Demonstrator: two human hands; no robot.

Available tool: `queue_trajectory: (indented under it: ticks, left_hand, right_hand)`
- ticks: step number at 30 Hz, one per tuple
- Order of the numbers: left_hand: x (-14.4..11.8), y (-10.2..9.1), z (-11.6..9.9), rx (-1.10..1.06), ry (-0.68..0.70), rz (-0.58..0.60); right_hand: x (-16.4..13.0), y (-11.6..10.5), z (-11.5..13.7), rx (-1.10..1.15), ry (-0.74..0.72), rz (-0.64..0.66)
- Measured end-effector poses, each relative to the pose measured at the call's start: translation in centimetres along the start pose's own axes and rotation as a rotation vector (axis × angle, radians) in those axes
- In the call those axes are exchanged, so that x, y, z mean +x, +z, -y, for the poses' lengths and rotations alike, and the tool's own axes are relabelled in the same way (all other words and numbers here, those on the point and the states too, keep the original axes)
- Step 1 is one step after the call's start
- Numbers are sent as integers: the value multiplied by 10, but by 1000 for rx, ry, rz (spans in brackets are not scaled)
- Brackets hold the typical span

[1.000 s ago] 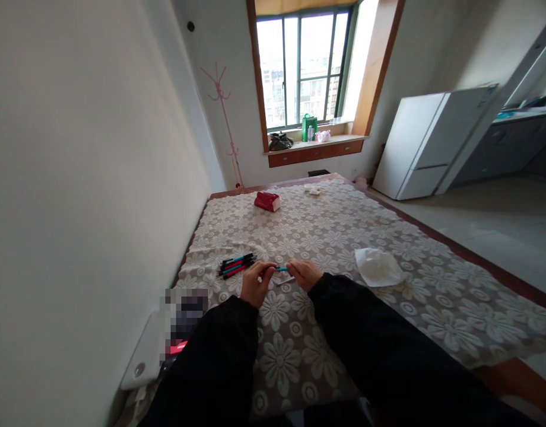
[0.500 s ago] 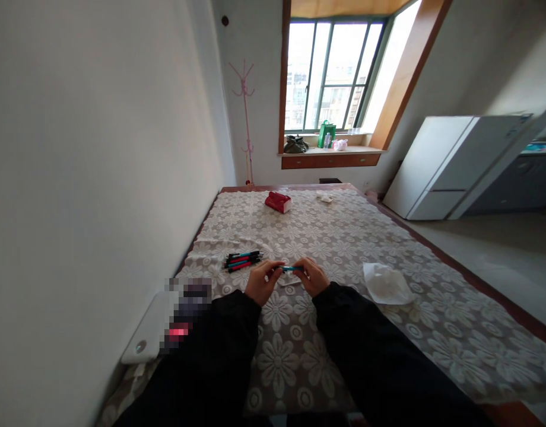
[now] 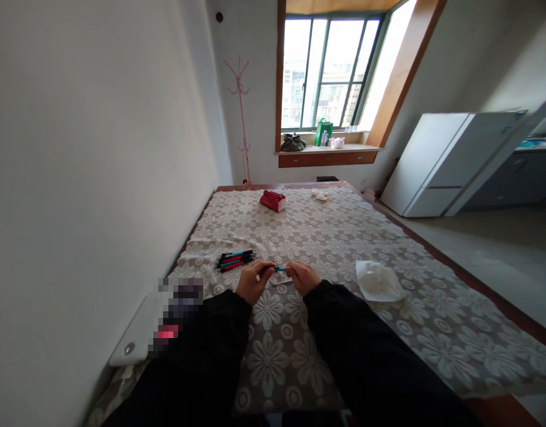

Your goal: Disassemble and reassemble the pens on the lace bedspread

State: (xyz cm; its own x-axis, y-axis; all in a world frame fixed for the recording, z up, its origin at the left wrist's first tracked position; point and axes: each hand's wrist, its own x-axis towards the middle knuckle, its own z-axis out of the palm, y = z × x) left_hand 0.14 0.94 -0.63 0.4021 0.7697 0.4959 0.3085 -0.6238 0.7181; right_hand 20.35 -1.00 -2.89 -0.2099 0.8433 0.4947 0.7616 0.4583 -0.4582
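Observation:
A blue pen is held level between my two hands, above the flowered tablecloth. My left hand pinches its left end between thumb and fingers. Around its right end my right hand is closed, so only a short blue stretch shows in the gap. Just below the hands lies a thin white strip, partly covered by them; I cannot tell what it is. To the left of my left hand rests a small pile of pens, black, red and blue.
A crumpled white sheet lies right of my right sleeve. Farther back are a red tissue pack and a small white crumpled thing. At the left, by the wall, stands a white device beside a blurred patch.
My right hand has closed further around the pen's right end, and less of the blue pen shows. The whole view has shifted slightly.

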Motion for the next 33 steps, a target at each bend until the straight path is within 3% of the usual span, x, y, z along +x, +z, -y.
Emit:
queue_trajectory:
  ticks: [18,21,24,27,33]
  left_hand:
    - [-1,1,1,59,26,78]
    - [-1,1,4,136,24,90]
    - [-1,0,7,182,-51,0]
    - [-1,-1,9,156,-128,-73]
    - [0,-2,8,107,-121,-30]
  right_hand:
    - [3,-3,3,147,-97,-63]
    - [3,-2,3,128,-114,-34]
    - [3,-2,3,93,-86,2]
    - [2,-1,2,10,-156,100]
    - [1,1,2,-86,-250,168]
